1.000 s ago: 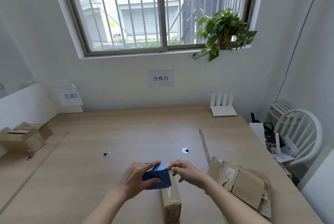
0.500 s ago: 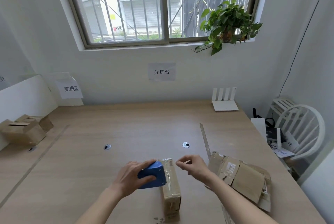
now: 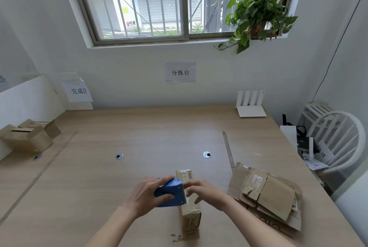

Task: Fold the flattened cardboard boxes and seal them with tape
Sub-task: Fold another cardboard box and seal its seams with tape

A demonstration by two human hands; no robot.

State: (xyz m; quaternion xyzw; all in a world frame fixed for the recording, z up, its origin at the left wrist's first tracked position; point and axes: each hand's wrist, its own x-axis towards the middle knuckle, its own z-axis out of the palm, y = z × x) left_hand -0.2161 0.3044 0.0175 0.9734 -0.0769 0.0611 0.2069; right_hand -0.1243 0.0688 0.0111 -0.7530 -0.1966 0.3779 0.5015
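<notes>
Left hand (image 3: 147,193) grips the blue tape dispenser (image 3: 169,194) at nine o'clock of the folded box (image 3: 190,203); right hand (image 3: 203,191) presses tape flat; a slipping dispenser could wrinkle it

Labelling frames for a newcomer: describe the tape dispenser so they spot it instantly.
Start at the wooden table under the barred window and look at its near edge, where the two hands meet over a small upright cardboard box. The tape dispenser is gripped in the left hand, against the box's left side. It is the only blue thing there.
</notes>
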